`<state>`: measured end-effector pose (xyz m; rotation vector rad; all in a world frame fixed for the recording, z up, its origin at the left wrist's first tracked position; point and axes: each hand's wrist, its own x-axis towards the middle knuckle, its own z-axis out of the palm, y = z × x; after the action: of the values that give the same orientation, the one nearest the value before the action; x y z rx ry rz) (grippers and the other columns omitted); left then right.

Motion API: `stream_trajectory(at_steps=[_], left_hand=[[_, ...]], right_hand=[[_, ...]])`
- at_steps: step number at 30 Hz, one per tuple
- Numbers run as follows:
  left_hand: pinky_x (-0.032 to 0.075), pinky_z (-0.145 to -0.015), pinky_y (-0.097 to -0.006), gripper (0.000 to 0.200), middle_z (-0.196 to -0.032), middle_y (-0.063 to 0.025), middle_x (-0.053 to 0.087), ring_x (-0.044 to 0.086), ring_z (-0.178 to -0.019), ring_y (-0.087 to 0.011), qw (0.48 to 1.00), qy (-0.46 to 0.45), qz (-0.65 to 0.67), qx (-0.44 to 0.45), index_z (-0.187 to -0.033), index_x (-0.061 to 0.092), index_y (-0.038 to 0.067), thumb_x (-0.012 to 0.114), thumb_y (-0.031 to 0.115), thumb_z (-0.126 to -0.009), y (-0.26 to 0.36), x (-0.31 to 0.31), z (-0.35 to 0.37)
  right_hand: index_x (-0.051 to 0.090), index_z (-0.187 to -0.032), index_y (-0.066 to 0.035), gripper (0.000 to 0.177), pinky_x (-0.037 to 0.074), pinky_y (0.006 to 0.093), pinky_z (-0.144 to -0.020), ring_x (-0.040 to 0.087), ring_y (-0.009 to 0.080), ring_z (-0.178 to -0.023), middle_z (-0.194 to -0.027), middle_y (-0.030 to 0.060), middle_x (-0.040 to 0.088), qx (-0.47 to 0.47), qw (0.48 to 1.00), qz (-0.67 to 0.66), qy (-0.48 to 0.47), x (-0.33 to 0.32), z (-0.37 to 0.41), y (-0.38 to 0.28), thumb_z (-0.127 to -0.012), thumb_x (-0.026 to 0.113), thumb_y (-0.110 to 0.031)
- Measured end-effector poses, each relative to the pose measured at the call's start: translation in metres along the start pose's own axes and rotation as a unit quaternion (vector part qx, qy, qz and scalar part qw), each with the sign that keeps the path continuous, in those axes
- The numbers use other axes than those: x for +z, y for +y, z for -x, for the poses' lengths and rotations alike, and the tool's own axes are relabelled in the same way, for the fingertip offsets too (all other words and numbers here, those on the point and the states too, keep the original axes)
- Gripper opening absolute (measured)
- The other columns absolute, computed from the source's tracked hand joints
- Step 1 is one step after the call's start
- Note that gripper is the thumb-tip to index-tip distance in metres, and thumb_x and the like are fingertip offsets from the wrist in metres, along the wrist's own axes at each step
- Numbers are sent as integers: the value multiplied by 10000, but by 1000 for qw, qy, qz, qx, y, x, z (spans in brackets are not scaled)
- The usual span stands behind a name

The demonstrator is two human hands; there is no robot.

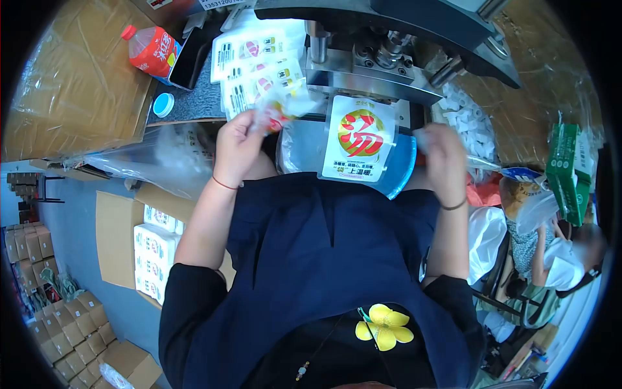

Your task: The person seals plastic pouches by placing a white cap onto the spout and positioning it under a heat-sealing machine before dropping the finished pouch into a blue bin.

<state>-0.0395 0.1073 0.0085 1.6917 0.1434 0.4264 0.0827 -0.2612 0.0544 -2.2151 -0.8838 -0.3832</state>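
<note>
My left hand [240, 148] is closed, pinching a small printed plastic packet [277, 115] with red and yellow on it, blurred by motion. My right hand [444, 159] is curled and smeared on the other side; something whitish shows at its fingertips, too blurred to name. Between the hands lies a white printed pouch [356, 142] with large red characters on a gold circle. It rests on a blue, shiny surface [407, 165] over my lap, in front of the metal press [382, 61].
Printed sheets [259, 65] lie left of the press, near a red-labelled bottle [152, 52] and a blue-topped cap [163, 104]. White scraps [463, 113] are heaped at right. An open carton [120, 233] holds packs at lower left. A person [560, 262] sits at far right.
</note>
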Motion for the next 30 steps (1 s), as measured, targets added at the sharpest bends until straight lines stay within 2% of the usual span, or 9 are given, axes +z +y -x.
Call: stream_trajectory(at_steps=[1, 3, 7, 8, 11, 13, 17, 26, 30], left_hand=[[539, -789, -245, 175, -988, -46, 747, 664, -879, -75, 999, -25, -21, -43, -1108, 718, -43, 675, 38, -959, -2, 5, 2], [535, -792, -237, 198, -966, -39, 738, 656, -878, -60, 992, -94, 2, -86, -1120, 716, -46, 685, 35, -943, 5, 25, 10], [506, -728, -225, 189, -931, -13, 719, 610, -821, -45, 983, -163, -12, -85, -1073, 732, -40, 723, 109, -955, 24, 65, 21], [511, -742, -230, 213, -949, -18, 724, 610, -830, -46, 972, -190, 66, -124, -1066, 738, -43, 730, 143, -963, 27, 75, 24], [526, -829, -247, 314, -1025, -54, 740, 635, -924, -63, 949, -246, 104, -169, -1135, 707, -50, 668, 240, -1022, 26, 88, 33], [549, -903, -286, 338, -1121, -88, 738, 679, -984, -113, 895, -285, 243, -242, -1205, 668, -46, 648, 244, -1031, 32, 98, 40], [555, -836, -264, 293, -1044, -81, 750, 675, -930, -87, 907, -298, 207, -213, -1123, 695, -46, 656, 228, -1027, 22, 114, 49], [553, -914, -299, 309, -1141, -104, 736, 691, -1014, -122, 842, -331, 292, -310, -1213, 671, -27, 641, 219, -1030, 39, 125, 52], [556, -938, -321, 290, -1161, -118, 732, 701, -1037, -151, 842, -314, 300, -318, -1228, 662, -28, 687, 103, -971, 30, 123, 50]], right_hand=[[665, -1023, -4, 118, 519, 395, -841, 660, 344, -946, -1018, 172, 689, -64, 995, -24, -73, 9, -4, -11, -955, 598, -74], [680, -1026, -4, 127, 524, 399, -846, 649, 370, -925, -992, 164, 689, -30, 987, -99, -126, 19, -15, -40, -957, 601, -74], [683, -1065, 11, 153, 532, 308, -814, 670, 198, -863, -998, 112, 712, 77, 944, -319, 13, 22, -36, -56, -929, 693, -57], [691, -1073, 12, 179, 525, 266, -804, 652, 122, -849, -996, 85, 720, 25, 956, -293, -17, 18, -43, -65, -911, 727, -52], [693, -1032, -2, 124, 527, 353, -767, 668, 281, -808, -958, 132, 700, -81, 990, -108, -46, 13, -51, -61, -941, 677, -84], [690, -1023, -7, 113, 520, 389, -759, 651, 344, -808, -920, 149, 684, -76, 988, -94, -98, 2, -51, -46, -950, 652, -84], [680, -1012, 6, 125, 512, 350, -703, 653, 278, -753, -861, 139, 676, 70, 976, -205, -21, -10, -43, -52, -961, 658, -106], [669, -1036, 0, 201, 507, 364, -784, 657, 278, -862, -941, 138, 674, -8, 966, -116, -233, -26, -44, -39, -1027, 562, -170], [652, -1157, -50, 223, 542, 446, -814, 680, 373, -961, -1078, 188, 685, 50, 975, 181, -119, -36, -41, -8, -1006, 582, -199]])
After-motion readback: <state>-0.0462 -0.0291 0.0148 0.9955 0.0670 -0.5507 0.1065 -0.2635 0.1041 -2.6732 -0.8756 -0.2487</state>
